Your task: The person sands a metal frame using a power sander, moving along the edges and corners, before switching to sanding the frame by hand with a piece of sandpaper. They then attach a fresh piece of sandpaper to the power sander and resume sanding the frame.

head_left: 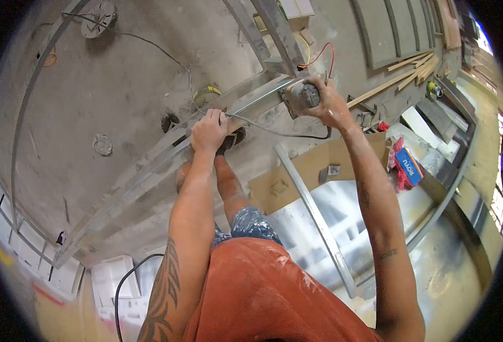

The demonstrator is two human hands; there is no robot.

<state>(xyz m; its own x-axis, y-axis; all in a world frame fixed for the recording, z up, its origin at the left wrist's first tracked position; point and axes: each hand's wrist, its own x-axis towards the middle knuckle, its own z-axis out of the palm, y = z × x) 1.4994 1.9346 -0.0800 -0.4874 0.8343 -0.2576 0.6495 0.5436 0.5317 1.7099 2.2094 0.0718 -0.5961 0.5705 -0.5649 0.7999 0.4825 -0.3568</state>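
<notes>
My right hand [330,105] is wrapped round the body of a dusty palm sander [300,98], its flat pad against the metal frame near a corner joint. A dark power cord [280,133] loops from the sander's side toward my other hand. My left hand [208,132] is closed over the long metal bar [149,166] of that frame, with the cord passing right by its fingers. Between the two hands, the bar's upper face [258,98] shines bright. My feet stand close under the bar, partly hidden by it.
A loose metal tube [314,219] slants over cardboard [342,157] and a paint-sprayed sheet [297,239]. Wooden strips [416,71] lie at the upper right, near a blue box [408,166]. A cable [149,43] crosses the dusty floor; a tape roll [207,96] lies beyond the bar.
</notes>
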